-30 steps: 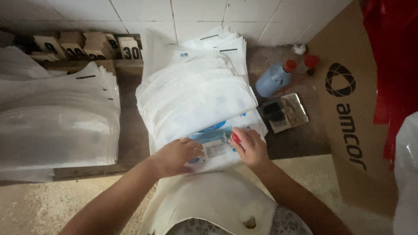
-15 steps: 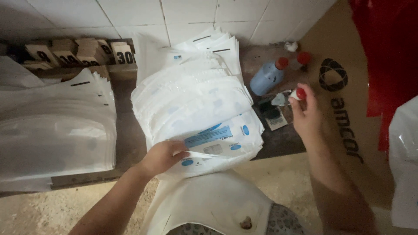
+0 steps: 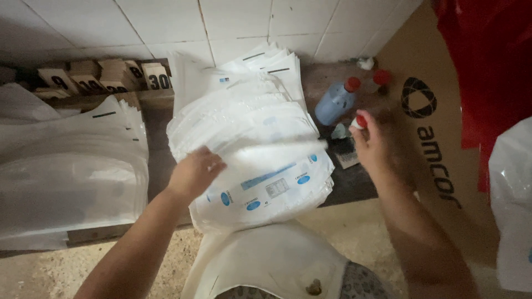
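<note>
A fanned stack of white plastic bags lies on the dark bench, its near edge overhanging the bench front. The left hand rests palm down on the stack's left side, fingers curled and loosely spread. The right hand hovers beside the stack's right edge, pinching a small red-capped tube. Just beyond stands a blue bottle. A cardboard box closes the right; another bag pile fills the left.
</note>
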